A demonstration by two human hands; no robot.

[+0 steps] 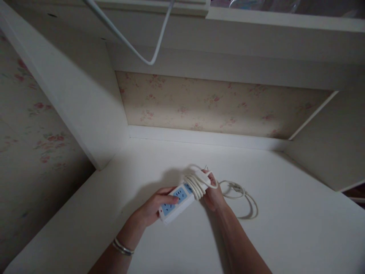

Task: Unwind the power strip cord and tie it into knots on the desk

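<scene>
A white power strip [175, 203] with blue socket faces is held just above the white desk [285, 228]. My left hand [154, 207] grips its near end, fingers curled over the top. My right hand [212, 192] is closed on the far end, where the white cord [195, 184] is wound several times around the strip. The loose rest of the cord [242, 194] lies in a loop on the desk to the right of my right hand.
The desk sits in a white alcove with side panels left [76, 95] and right [327, 148] and floral wallpaper [213, 104] behind. A shelf [228, 34] hangs overhead with a white cable [137, 49] drooping from it. A bracelet [122, 247] is on my left wrist.
</scene>
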